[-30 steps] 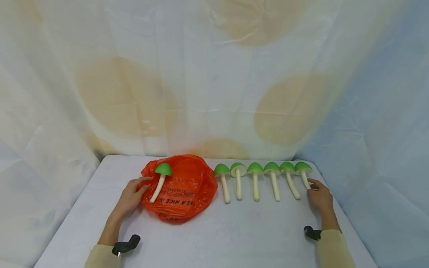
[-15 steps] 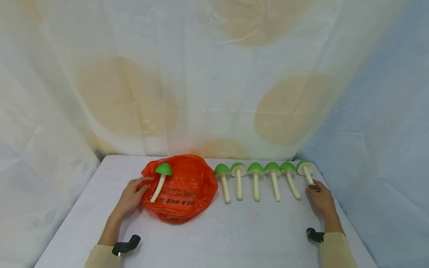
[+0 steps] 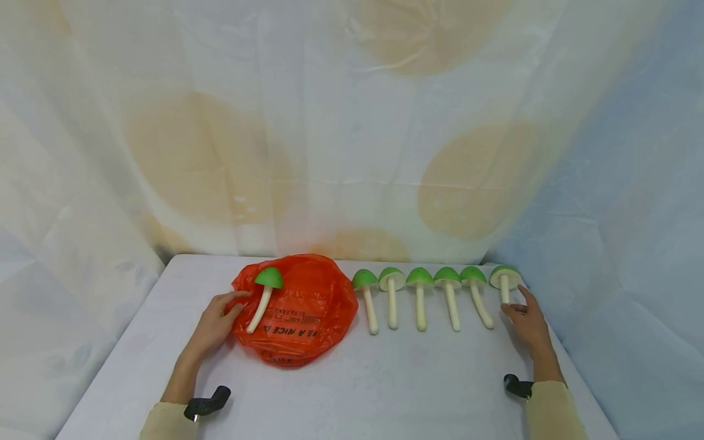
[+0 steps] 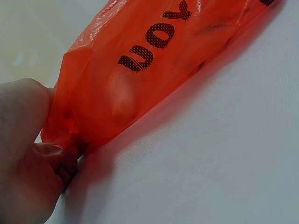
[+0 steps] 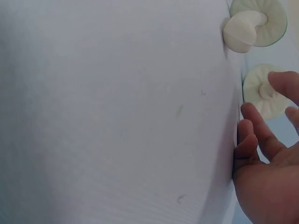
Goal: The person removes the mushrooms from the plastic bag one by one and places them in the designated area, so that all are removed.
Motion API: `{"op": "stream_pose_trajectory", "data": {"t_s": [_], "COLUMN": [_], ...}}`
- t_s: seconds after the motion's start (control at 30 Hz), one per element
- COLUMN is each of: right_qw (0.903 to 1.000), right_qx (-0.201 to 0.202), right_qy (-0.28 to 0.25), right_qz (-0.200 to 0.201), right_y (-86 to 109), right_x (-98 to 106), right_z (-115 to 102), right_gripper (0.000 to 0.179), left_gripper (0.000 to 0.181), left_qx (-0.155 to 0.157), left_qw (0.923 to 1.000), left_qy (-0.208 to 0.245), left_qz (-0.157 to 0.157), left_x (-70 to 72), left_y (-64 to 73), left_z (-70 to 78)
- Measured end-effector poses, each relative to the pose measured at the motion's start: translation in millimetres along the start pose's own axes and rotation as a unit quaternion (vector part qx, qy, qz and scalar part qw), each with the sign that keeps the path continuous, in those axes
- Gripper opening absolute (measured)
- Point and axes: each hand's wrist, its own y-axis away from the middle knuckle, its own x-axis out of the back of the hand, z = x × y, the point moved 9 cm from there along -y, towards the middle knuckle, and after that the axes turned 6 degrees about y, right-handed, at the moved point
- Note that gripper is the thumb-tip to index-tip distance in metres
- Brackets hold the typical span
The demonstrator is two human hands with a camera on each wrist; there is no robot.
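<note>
At the left, my left hand (image 3: 213, 322) pinches the edge of a red plastic bag (image 3: 327, 305) with black print, spread wide on the table. One toy mushroom (image 3: 268, 278), green-capped with a white stem, lies within the bag's outline. In the left wrist view a pale blunt shape shows through the red film (image 4: 154, 88). My right hand (image 3: 529, 322) stands at the rightmost mushroom (image 3: 505, 281), thumb and fingers spread on either side of its stem. In the right wrist view that mushroom's pale cap underside (image 5: 254, 88) shows behind the parted fingers.
Several more green-capped mushrooms (image 3: 420, 293) lie in a row between bag and right hand, caps toward the back edge. The white table (image 3: 374, 391) ends at a draped sheet (image 3: 352, 153) behind, with a pale blue sheet (image 3: 621, 293) along the right.
My right hand has moved slightly right with the rightmost mushroom, turned its stem straighter, and let go, its fingers now spread. The left hand and the bag have stayed put.
</note>
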Motion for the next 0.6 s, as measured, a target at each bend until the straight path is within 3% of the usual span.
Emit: {"op": "stream_pose_trajectory", "data": {"t_s": [0.23, 0.6], "right_qw": [0.9986, 0.9978], "right_qx": [0.046, 0.024], "right_qy": [0.022, 0.051], "right_qz": [-0.013, 0.034], "right_y": [0.9, 8.6], "right_x": [-1, 2], "right_z": [-21, -15], "right_gripper": [0.064, 0.040], "left_gripper": [0.035, 0.036], "left_qx": [0.002, 0.003], "left_qw": [1.0000, 1.0000], "left_qy": [0.000, -0.003], "left_qz": [0.002, -0.001], "left_x": [0.5, 0.2], "left_y": [0.7, 1.0], "left_z": [-0.4, 3.3]}}
